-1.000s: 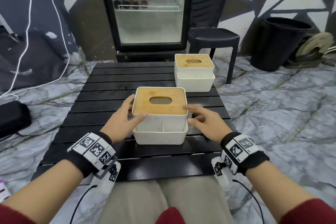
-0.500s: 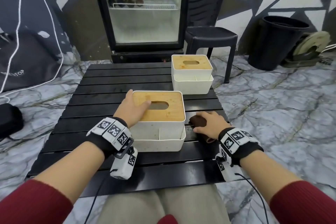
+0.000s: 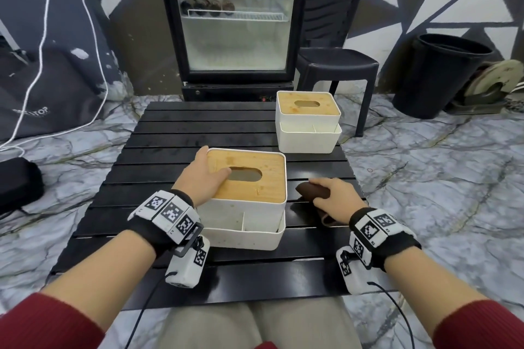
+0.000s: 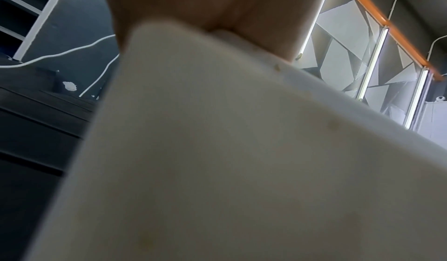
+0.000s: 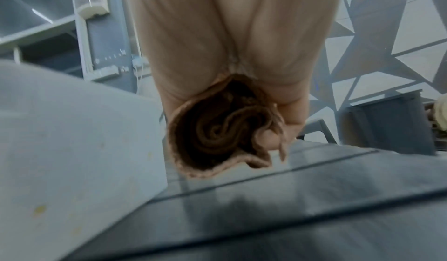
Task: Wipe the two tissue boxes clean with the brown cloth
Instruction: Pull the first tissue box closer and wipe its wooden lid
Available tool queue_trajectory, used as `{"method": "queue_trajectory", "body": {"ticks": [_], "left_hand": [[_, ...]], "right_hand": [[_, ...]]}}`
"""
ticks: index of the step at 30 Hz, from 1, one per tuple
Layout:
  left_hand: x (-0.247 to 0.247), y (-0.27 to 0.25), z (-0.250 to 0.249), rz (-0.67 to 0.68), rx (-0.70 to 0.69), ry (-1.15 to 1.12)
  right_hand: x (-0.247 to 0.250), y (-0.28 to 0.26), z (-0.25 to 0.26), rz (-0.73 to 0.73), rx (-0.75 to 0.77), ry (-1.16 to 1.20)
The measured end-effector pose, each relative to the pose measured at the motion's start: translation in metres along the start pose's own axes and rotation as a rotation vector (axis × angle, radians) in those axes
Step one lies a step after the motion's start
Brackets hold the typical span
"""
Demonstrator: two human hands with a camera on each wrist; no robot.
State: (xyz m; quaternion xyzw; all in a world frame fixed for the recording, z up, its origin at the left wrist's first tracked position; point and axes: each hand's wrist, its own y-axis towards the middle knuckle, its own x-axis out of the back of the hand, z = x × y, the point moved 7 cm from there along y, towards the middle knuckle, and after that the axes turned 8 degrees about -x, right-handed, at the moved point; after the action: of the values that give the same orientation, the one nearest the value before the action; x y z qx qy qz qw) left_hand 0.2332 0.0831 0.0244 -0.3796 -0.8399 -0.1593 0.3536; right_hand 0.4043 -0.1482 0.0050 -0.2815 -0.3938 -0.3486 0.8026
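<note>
Two boxes on table: near box (image 3: 246, 195) under flat left hand (image 3: 204, 176), far box (image 3: 308, 122) behind. Right hand (image 3: 334, 198) grips cloth (image 3: 313, 191) w/ curled fingers, just right of near box. Keep left pressing; wipe lid first.

Your head camera looks forward and down across the slatted table (image 3: 198, 133). Each wrist camera looks along its hand from just above the tabletop, very close; both share the near tissue box (image 4: 217, 150) wall.

Two tissue boxes (image 3: 246, 187) (image 3: 308, 119), one brown cloth (image 3: 313, 191)
</note>
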Motion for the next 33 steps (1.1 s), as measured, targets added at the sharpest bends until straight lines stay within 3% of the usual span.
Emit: {"method": "queue_trajectory", "body": {"ticks": [5, 7, 11, 17, 33], "left_hand": [[0.016, -0.005, 0.015, -0.007, 0.024, -0.009], [0.017, -0.008, 0.016, -0.010, 0.022, -0.025], [0.017, -0.012, 0.015, -0.037, 0.001, -0.069], [0.018, -0.014, 0.014, -0.059, -0.009, -0.074], [0.018, -0.015, 0.013, -0.037, -0.032, -0.144]], "right_hand": [[0.027, -0.014, 0.055, -0.110, 0.178, 0.225], [0.028, -0.025, 0.082, -0.078, 0.269, 0.246], [0.005, -0.042, 0.115, 0.041, 0.394, -0.014], [-0.015, -0.070, 0.126, -0.055, 0.533, -0.287], [-0.007, -0.007, 0.127, -0.161, 0.428, -0.179]]}}
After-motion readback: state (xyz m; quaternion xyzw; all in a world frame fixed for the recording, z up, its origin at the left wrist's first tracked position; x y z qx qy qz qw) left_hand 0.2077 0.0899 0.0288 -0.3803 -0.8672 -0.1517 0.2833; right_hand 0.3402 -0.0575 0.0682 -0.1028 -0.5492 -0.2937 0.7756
